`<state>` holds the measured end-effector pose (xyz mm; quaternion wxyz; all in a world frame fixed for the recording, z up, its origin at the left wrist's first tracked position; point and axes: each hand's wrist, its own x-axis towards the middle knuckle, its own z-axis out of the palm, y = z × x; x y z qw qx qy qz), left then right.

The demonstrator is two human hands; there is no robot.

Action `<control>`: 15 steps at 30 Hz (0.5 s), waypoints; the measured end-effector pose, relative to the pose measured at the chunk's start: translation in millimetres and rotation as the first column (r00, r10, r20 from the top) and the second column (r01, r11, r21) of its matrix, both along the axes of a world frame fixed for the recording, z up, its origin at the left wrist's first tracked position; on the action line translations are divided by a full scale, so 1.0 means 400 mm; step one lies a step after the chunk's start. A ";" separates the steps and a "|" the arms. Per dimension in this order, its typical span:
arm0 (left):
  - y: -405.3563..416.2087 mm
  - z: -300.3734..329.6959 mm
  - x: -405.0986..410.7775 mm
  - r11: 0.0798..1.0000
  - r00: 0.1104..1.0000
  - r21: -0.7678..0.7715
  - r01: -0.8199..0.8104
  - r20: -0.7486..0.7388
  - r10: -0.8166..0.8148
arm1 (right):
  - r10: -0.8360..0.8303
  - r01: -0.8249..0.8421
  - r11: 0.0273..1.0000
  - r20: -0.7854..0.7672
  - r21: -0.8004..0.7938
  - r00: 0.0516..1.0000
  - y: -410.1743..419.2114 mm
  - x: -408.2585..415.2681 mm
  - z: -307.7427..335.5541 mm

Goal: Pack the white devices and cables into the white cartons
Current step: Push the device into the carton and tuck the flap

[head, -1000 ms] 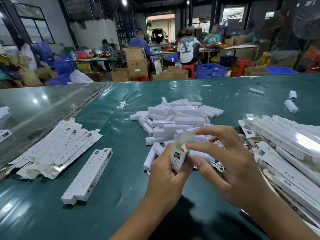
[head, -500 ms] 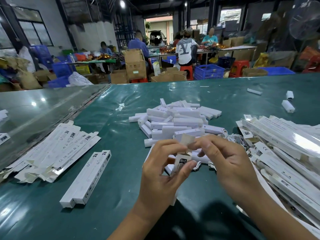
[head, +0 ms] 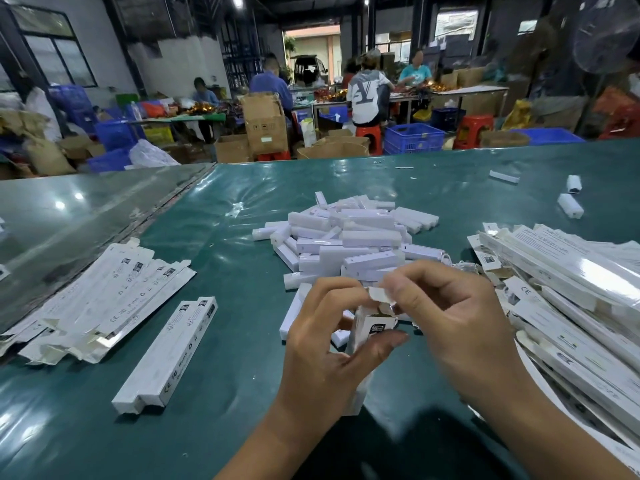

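My left hand grips a long white carton upright above the green table, its open top end facing me. My right hand pinches the carton's small end flap between thumb and forefinger. Behind my hands lies a heap of white devices, with white cables at its right edge. Two closed cartons lie side by side at the left front.
Flat unfolded cartons fan out at the left. A big stack of flat cartons fills the right side. A few loose white devices lie far right. People work at tables beyond the green table.
The carton has come lower and closer to me. My right hand's fingers have moved from the carton's top to pinching and folding its end flap.
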<state>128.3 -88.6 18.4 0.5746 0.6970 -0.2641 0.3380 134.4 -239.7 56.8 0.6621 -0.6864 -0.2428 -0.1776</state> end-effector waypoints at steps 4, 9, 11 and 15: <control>-0.001 0.003 -0.007 0.991 0.990 -0.130 -0.023 -0.142 0.004 | 0.042 -0.034 0.993 0.073 -0.116 0.996 -0.004 -0.003 0.001; 0.002 0.007 -0.005 0.998 0.995 -0.051 -0.023 -0.099 0.018 | -0.021 0.048 0.983 0.155 -0.174 0.988 -0.013 0.005 0.002; 0.003 0.005 -0.004 0.999 0.995 -0.041 -0.014 -0.096 0.010 | -0.034 0.058 0.985 0.144 -0.163 0.989 -0.011 0.006 -0.003; 0.008 0.005 -0.002 0.999 0.996 -0.035 -0.005 -0.086 0.002 | -0.034 0.096 0.965 0.242 -0.246 0.970 -0.012 0.010 -0.006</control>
